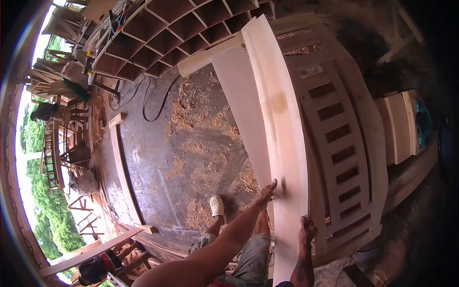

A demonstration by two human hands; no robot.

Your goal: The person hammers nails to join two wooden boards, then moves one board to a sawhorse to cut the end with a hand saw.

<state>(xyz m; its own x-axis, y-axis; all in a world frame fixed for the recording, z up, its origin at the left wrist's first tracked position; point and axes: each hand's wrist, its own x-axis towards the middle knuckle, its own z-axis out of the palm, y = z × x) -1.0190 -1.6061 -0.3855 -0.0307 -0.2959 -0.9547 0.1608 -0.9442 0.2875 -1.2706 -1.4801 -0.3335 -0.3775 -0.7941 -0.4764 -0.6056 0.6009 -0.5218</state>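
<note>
A long pale wooden board [279, 124] runs from the bottom of the view up to the far end, with a darker patch on its face. My left hand [268, 189] holds its left edge, the thumb on the face and the other fingers partly hidden. On the opposite edge, closer to my body, my right hand [307, 228] is closed round the board. A second wide flat panel [241, 105] leans or lies to the left of the board, partly covered by it. Right of the board stands a slatted wooden frame [342, 148] with several rectangular openings.
Wood shavings [191, 143] litter the dark floor, where a black cable [146, 103] curls. A compartmented wooden unit [162, 43] stands at the far side. A narrow wooden bar [125, 172] lies left. Stacked boards [397, 126] are at right. Another person [98, 268] is at lower left.
</note>
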